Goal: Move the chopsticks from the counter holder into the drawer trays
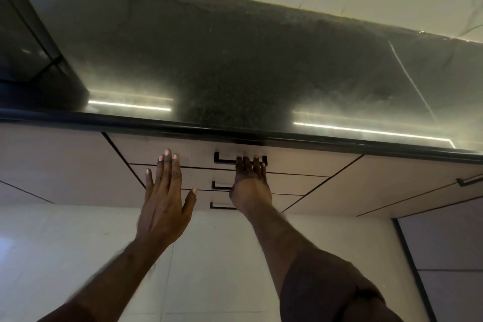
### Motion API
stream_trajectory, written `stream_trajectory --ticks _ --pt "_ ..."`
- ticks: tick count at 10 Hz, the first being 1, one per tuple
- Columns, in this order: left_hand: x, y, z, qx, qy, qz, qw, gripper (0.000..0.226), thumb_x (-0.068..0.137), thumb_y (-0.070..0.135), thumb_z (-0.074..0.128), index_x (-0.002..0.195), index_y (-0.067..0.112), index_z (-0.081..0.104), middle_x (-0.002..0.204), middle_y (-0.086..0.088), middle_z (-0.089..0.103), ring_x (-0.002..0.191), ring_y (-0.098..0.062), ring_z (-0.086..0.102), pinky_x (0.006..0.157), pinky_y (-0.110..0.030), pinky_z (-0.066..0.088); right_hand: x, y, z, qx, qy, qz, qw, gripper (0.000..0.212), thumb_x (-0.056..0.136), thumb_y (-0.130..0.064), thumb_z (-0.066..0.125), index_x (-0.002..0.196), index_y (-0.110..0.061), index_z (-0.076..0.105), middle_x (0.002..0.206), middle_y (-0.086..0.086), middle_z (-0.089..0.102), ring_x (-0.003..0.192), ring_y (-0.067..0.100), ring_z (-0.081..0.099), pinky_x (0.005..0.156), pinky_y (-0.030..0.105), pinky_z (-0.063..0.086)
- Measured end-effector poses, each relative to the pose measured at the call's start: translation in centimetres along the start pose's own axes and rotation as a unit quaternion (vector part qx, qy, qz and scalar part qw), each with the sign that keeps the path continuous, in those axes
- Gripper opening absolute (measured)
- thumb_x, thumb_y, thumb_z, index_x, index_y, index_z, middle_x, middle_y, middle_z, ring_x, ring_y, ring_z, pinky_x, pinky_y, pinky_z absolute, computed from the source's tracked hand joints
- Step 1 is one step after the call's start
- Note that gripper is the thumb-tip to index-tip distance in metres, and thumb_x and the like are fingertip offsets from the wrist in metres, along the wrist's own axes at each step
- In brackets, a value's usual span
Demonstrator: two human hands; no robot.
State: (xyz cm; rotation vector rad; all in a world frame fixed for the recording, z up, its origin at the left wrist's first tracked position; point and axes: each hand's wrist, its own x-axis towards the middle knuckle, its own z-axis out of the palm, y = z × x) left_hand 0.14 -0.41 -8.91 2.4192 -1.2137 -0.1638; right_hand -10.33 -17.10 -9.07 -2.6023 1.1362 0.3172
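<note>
Black bar handle [240,160] on the top drawer [287,162] is rigid: your right hand [250,178] hooks it from beneath, your left hand [164,191] rests flat, fingers straight; pull squarely

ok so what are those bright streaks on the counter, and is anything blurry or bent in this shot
Head view: the streaks are light strips mirrored in the glossy dark counter, with hazy glare around them; the wide lens bows the counter edge; the left hand and right hand are fairly sharp, while the lower left forearm smears.
</note>
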Motion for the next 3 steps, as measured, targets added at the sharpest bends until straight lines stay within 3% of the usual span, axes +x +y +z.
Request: stream_trajectory --ticks 1,2,3 --pt "-1.0 0.8 -1.4 0.003 0.005 0.034 0.999 0.075 0.094 0.048 0.028 0.152 0.012 -0.003 0.161 -0.010 -0.005 0.149 -0.021 -0.007 0.119 -0.046 0.001 -2.0 0.0 -2.3 0.020 0.093 -0.022 0.995 0.036 0.092 -0.026 0.056 0.126 -0.016 0.058 0.114 0.007 0.067 0.103 0.024 0.061 0.088 0.039 0.053" --pt "-1.3 2.3 -3.8 0.036 0.020 0.137 0.990 0.068 0.097 0.045 0.027 0.152 0.007 0.009 0.160 -0.016 0.009 0.148 -0.028 0.008 0.120 -0.048 0.007 -3.9 -0.5 -5.4 0.013 0.173 -0.040 0.984 0.031 0.094 -0.038 0.045 0.096 -0.014 0.064 0.080 0.004 0.067 0.064 0.017 0.052 0.061 0.031 0.045" --pt "-0.9 4.1 -6.9 0.018 0.039 0.146 0.988 0.070 0.096 0.045 0.029 0.151 0.007 0.010 0.160 -0.016 0.009 0.148 -0.029 0.008 0.120 -0.047 0.006 -5.4 -1.1 -8.5 0.033 0.261 -0.080 0.962 0.031 0.093 -0.040 0.045 0.082 -0.018 0.064 0.069 0.001 0.064 0.056 0.018 0.050 0.059 0.029 0.040"
